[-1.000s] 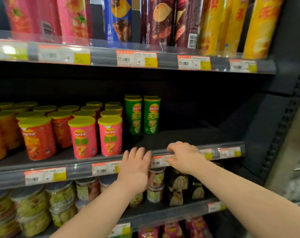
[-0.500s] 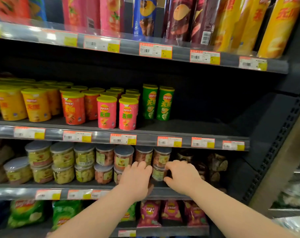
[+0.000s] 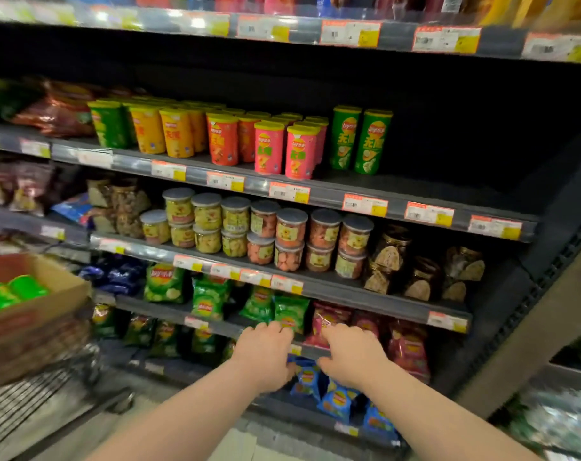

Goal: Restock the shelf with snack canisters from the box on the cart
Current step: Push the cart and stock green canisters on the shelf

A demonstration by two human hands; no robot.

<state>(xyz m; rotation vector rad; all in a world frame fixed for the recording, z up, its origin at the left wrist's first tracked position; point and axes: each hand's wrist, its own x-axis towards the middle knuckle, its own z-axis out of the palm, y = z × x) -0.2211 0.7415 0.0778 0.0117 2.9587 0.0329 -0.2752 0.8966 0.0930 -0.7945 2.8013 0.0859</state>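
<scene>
The dark shelf [image 3: 432, 191] carries upright snack canisters [image 3: 222, 144] in rows, green and yellow at the left, then red, then pink, with two green canisters [image 3: 349, 138] just right of the pink ones; the shelf below [image 3: 365, 299] holds stacked clear jars [image 3: 290, 227].

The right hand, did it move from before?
Yes, downward. The right hand was at the edge of the shelf holding the two tall green canisters; now it is two shelves lower, by the pink chip bags.
</scene>
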